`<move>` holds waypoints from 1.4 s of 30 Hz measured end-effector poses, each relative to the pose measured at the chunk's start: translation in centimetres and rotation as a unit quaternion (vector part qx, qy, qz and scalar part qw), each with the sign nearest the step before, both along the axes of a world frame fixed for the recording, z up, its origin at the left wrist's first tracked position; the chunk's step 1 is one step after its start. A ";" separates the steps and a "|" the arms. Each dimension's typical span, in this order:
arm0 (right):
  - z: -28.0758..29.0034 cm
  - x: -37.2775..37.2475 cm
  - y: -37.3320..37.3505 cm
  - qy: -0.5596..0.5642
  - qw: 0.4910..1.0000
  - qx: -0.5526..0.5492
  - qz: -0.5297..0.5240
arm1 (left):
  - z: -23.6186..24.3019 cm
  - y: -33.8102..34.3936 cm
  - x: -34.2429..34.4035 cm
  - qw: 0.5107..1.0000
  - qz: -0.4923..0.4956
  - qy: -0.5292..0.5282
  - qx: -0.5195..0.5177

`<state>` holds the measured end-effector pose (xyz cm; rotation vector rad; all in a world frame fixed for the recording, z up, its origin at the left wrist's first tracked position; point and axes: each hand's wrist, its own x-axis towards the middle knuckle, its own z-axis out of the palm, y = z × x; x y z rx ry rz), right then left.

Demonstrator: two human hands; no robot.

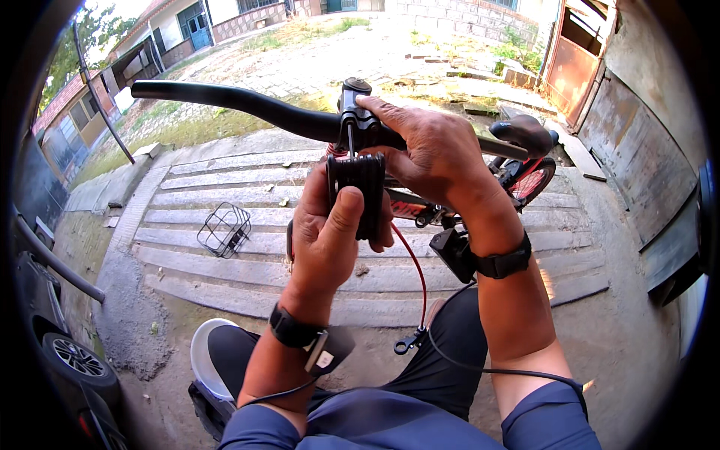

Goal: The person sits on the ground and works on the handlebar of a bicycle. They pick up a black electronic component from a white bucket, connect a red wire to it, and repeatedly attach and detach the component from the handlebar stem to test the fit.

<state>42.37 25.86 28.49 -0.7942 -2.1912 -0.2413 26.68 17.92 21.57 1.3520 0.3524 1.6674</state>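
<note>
Frame centre: my left hand (328, 238), fingers clamped on a folding multi-tool (358, 191), drives its key into the stem clamp (355, 118); my right hand (431, 154), fingers wrapped on the handlebar (232, 100), steadies it.

This is a yard outside, next to a street with houses. The ground is dirt and patchy grass, with a wide ramp of grey concrete steps (315, 217) in the middle, low houses (187, 30) and a brick wall (465, 11) far behind, and a rusty metal gate (574, 64) on the right. A bicycle is being fixed out here in the open: its black handlebar (240, 105) sits up close, a wire bike basket (224, 229) lies on the steps, and a car wheel (75, 358) shows at the left.
</note>
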 end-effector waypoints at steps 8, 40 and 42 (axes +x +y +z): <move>0.0 0.5 0.2 0.001 1.000 -0.007 0.013 | -0.5 -0.3 6.2 0.966 -0.074 -0.239 -0.060; -8.9 -3.6 -8.3 0.488 0.633 -0.484 0.358 | 14.2 2.3 -15.4 0.455 0.693 0.444 0.340; -9.2 -3.6 -8.4 0.499 0.632 -0.477 0.353 | 14.8 4.0 -17.4 0.447 0.721 0.454 0.273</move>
